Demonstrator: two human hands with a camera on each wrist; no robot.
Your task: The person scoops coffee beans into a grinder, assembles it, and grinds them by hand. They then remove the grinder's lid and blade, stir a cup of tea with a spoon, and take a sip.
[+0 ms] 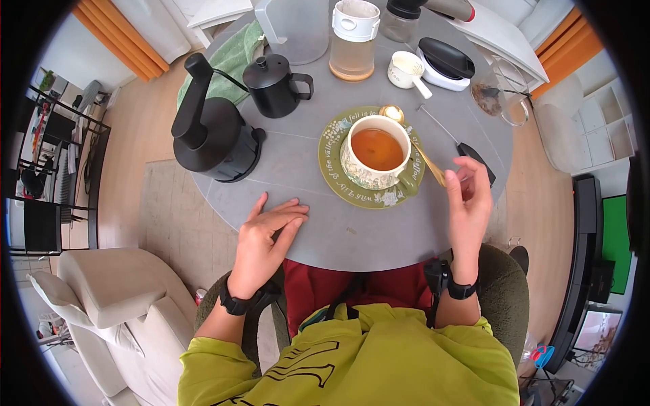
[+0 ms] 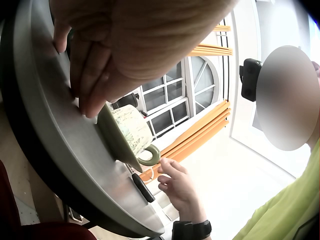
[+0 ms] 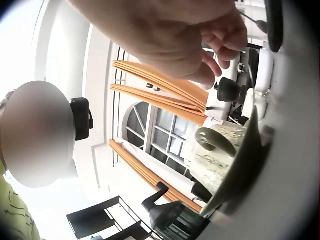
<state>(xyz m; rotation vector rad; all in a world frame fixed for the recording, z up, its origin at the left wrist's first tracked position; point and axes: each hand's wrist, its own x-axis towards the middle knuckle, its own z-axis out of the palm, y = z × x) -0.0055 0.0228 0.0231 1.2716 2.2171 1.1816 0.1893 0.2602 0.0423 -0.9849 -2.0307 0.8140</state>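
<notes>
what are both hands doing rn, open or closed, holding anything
Left hand: open, holding nothing, fingertips resting on the table.
Right hand: open, fingers loosely bent, holding nothing, near the green plate.

Rocking a cream cup [image 1: 357, 170] with leafy print and green loop handle [image 1: 410, 179], holding amber-brown liquid [image 1: 378, 150], sitting upright on a lettered green saucer [image 1: 332, 177]. Also showing a gold-coloured spoon [image 1: 430, 163], lying slantwise beside the cup, poking past the rim.
</notes>
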